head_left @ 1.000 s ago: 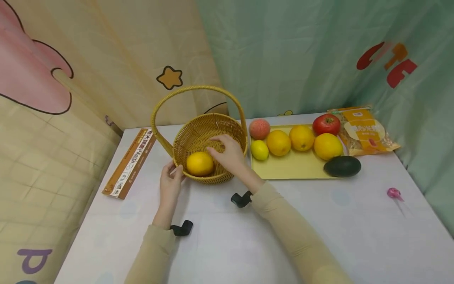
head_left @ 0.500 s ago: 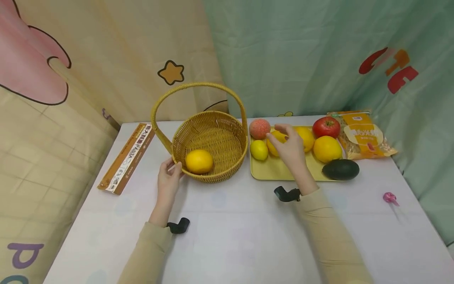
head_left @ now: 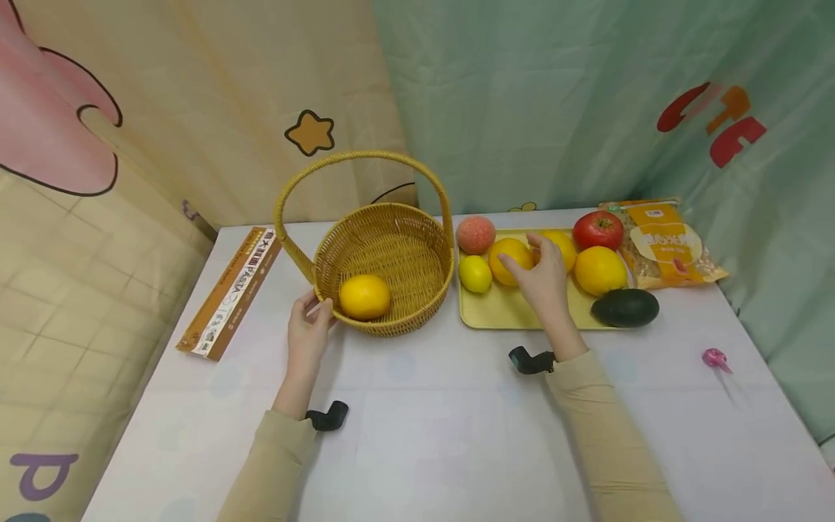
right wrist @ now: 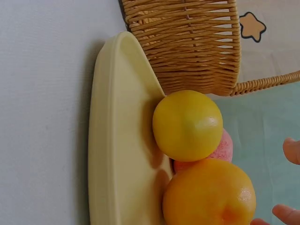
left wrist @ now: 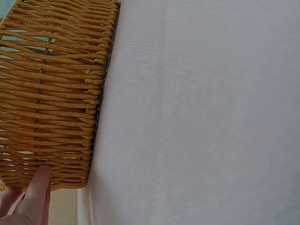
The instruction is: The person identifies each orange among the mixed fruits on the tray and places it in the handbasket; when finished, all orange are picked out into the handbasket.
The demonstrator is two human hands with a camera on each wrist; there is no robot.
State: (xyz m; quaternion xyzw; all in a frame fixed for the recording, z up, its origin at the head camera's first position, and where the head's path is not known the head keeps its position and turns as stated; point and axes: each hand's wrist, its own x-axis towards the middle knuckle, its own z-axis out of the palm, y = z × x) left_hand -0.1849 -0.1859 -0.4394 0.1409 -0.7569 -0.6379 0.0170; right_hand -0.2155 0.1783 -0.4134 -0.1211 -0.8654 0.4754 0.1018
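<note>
My left hand (head_left: 306, 333) holds the near left side of a round wicker basket (head_left: 427, 304) with a tall handle; in the left wrist view a finger (left wrist: 38, 190) lies against its outer wall. Inside the basket sits one yellow-orange fruit (head_left: 364, 297). My right hand (head_left: 546, 281) hovers over a yellow tray (head_left: 496, 317), thumb and fingers spread apart beside an orange (head_left: 507, 261). In the right wrist view its fingertips are apart from the orange (right wrist: 211, 197). A small yellow-green lemon (head_left: 475, 274) lies left of that orange, and another orange (head_left: 562, 249) is partly behind the hand.
The tray also bears a pink peach-like fruit (head_left: 475, 235), a red fruit (head_left: 597, 230), a yellow fruit (head_left: 600, 270) and a dark green oval one (head_left: 625, 308). A snack bag (head_left: 672, 243), a pink lollipop (head_left: 715, 358) and a pasta box (head_left: 230, 293) flank them. Curtains hang behind.
My right hand has moved from inside the basket, over the yellow-orange fruit, rightward to the tray and the orange. My left hand has stayed at the basket's side.
</note>
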